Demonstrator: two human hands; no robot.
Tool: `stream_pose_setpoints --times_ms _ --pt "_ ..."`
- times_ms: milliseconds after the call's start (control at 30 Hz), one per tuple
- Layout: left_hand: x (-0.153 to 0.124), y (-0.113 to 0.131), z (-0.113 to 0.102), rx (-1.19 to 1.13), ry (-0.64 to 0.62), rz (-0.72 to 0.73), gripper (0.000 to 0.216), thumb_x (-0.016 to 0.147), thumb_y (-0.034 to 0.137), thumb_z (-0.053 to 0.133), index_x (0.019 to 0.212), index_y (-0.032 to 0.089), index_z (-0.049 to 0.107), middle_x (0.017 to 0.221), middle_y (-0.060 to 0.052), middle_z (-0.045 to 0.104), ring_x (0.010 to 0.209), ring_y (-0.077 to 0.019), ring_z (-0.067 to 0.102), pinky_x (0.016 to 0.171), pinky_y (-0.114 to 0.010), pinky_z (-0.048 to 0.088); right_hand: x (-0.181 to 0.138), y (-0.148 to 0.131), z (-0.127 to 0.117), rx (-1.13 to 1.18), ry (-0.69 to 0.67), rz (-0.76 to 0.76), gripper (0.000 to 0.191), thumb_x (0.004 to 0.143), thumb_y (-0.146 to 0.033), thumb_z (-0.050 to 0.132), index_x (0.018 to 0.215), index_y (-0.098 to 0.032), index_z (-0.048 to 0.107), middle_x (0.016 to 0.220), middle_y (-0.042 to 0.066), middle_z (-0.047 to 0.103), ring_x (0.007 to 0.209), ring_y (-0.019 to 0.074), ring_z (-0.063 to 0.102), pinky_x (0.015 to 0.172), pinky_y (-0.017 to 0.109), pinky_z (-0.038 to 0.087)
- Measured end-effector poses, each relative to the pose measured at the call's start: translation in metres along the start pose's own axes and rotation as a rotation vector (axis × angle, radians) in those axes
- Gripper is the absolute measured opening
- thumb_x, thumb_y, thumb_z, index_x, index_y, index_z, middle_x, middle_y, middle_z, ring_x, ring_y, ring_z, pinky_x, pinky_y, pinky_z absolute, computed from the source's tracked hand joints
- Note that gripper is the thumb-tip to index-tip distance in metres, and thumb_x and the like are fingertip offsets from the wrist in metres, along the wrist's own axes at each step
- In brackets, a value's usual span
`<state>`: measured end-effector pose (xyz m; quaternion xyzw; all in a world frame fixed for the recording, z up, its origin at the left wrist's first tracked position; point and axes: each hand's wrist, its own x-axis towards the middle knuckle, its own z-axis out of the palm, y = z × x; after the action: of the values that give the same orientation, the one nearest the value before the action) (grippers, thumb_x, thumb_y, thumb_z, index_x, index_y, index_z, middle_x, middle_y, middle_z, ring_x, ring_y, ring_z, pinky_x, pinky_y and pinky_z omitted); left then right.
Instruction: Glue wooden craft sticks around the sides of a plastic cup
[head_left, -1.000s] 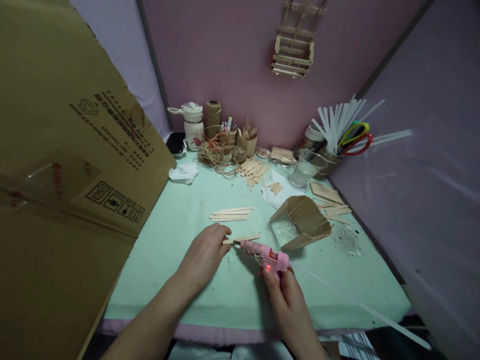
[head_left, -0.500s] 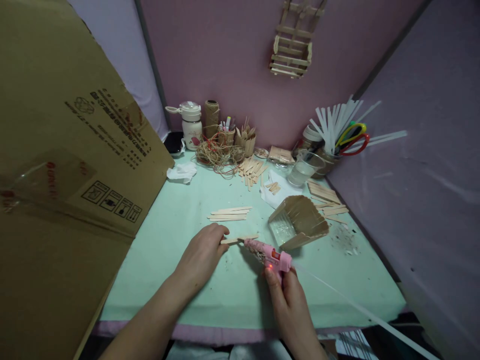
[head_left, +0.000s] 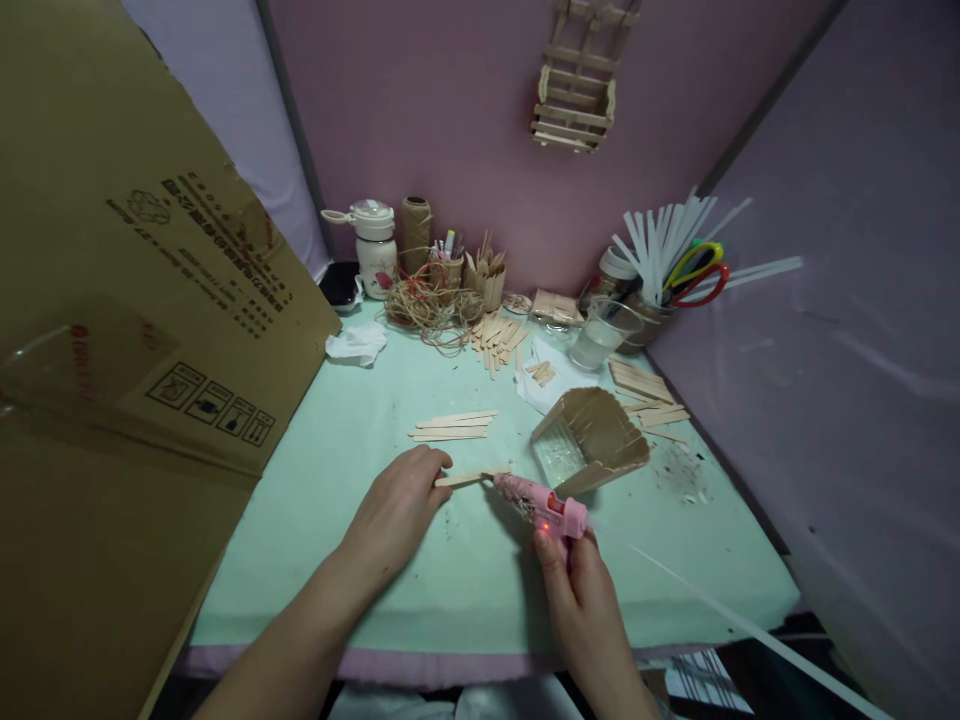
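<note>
A flat wooden craft stick (head_left: 463, 479) is held down on the pale green table cover (head_left: 450, 590), just left of the pink glue gun (head_left: 541, 504). Its left end is pinched under the fingertips of the left hand (head_left: 395, 510), which is curled over it. The gun's nozzle is laid against the stick's right end. The gun's grip is clenched in the right hand (head_left: 581, 595), directly below the gun, and a small red light is seen on the gun's body.

Just right of the gun and slightly beyond it, a roofed piece built from sticks (head_left: 592, 440) is lying on its side. Beyond the gun and to its left, a short row of loose sticks (head_left: 452, 427) is laid out flat, apart from the held stick. Far beyond the gun, by the back wall, a tangle of twine (head_left: 431, 305) and a white bottle (head_left: 373, 250) are found. Beyond the gun to the right, a clear cup (head_left: 600, 340) is placed, with scissors (head_left: 701, 275) standing in a holder behind it. Well to the left of the gun, a large cardboard sheet (head_left: 112, 300) is leaning over the table edge.
</note>
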<state>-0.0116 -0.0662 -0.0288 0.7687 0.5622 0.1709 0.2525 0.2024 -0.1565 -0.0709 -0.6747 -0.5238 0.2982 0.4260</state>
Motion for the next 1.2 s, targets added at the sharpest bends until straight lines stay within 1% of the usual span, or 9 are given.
stream_pose_setpoints --times_ms 233,367,467,667,833,933,1000,1100,1200 --pt "0.0 -0.002 0.0 -0.004 -0.004 -0.009 0.015 0.089 0.017 0.052 0.102 0.02 0.06 0.096 -0.004 0.064 0.091 -0.0221 0.062 0.078 -0.034 0.046 0.002 -0.001 -0.002 -0.053 -0.008 0.051 0.045 0.092 -0.055 0.048 0.107 -0.016 0.064 0.101 0.015 0.074 0.091 0.0256 0.07 0.075 0.032 0.054" --pt "0.0 -0.002 0.001 -0.005 0.015 0.004 0.017 0.088 0.017 0.053 0.103 0.02 0.06 0.096 -0.004 0.065 0.09 -0.0222 0.062 0.078 -0.034 0.047 0.003 -0.009 -0.002 -0.059 0.059 0.037 0.045 0.09 -0.057 0.048 0.099 -0.017 0.065 0.094 0.015 0.074 0.087 0.0263 0.07 0.073 0.033 0.054" --pt "0.001 -0.001 0.0 0.004 0.004 0.002 0.016 0.089 0.016 0.052 0.102 0.02 0.06 0.096 -0.005 0.065 0.092 -0.0226 0.062 0.079 -0.035 0.047 0.003 -0.011 -0.002 -0.079 0.072 0.032 0.045 0.089 -0.058 0.048 0.096 -0.018 0.065 0.091 0.015 0.074 0.085 0.0266 0.07 0.071 0.033 0.054" --pt "0.001 -0.001 0.0 0.004 -0.002 0.004 0.016 0.089 0.016 0.052 0.103 0.02 0.059 0.097 -0.004 0.064 0.093 -0.0227 0.062 0.08 -0.035 0.047 0.005 -0.015 -0.003 -0.179 0.075 -0.064 0.047 0.093 -0.052 0.044 0.107 -0.015 0.067 0.103 0.018 0.073 0.099 0.03 0.068 0.083 0.039 0.054" --pt "0.001 -0.003 0.001 -0.016 0.026 0.028 0.017 0.088 0.015 0.052 0.102 0.02 0.059 0.096 -0.004 0.064 0.092 -0.0222 0.062 0.08 -0.034 0.047 0.002 -0.029 -0.009 -0.232 0.066 -0.164 0.037 0.094 -0.043 0.045 0.112 -0.02 0.068 0.108 0.014 0.071 0.106 0.0283 0.065 0.095 0.041 0.051" --pt "0.001 -0.003 0.002 -0.021 0.032 0.029 0.018 0.087 0.014 0.051 0.102 0.02 0.059 0.095 -0.004 0.064 0.091 -0.0221 0.062 0.08 -0.034 0.047 -0.005 -0.032 -0.018 -0.134 0.117 -0.108 0.037 0.093 -0.048 0.049 0.105 -0.02 0.07 0.099 0.013 0.073 0.098 0.0279 0.067 0.09 0.04 0.053" --pt "0.0 -0.003 0.002 -0.029 0.034 0.026 0.017 0.088 0.015 0.051 0.102 0.021 0.059 0.095 -0.003 0.063 0.091 -0.0217 0.061 0.079 -0.033 0.047 -0.01 -0.031 -0.026 -0.008 0.18 -0.014 0.04 0.09 -0.054 0.054 0.099 -0.018 0.07 0.093 0.013 0.074 0.084 0.0259 0.068 0.076 0.036 0.056" --pt "0.0 -0.002 0.001 -0.055 0.034 0.02 0.015 0.088 0.017 0.051 0.1 0.021 0.058 0.094 -0.002 0.062 0.087 -0.0204 0.06 0.077 -0.032 0.046 -0.014 -0.029 -0.037 0.26 0.294 0.123 0.045 0.086 -0.057 0.061 0.104 -0.017 0.067 0.095 0.013 0.074 0.07 0.0198 0.066 0.06 0.03 0.054" --pt "0.001 -0.003 0.001 -0.11 0.047 0.017 0.011 0.088 0.02 0.051 0.097 0.022 0.058 0.091 -0.001 0.061 0.083 -0.0186 0.058 0.074 -0.031 0.045 -0.009 -0.029 -0.049 0.506 0.48 0.184 0.045 0.083 -0.055 0.067 0.108 -0.017 0.065 0.099 0.01 0.073 0.069 0.0146 0.064 0.059 0.025 0.053"
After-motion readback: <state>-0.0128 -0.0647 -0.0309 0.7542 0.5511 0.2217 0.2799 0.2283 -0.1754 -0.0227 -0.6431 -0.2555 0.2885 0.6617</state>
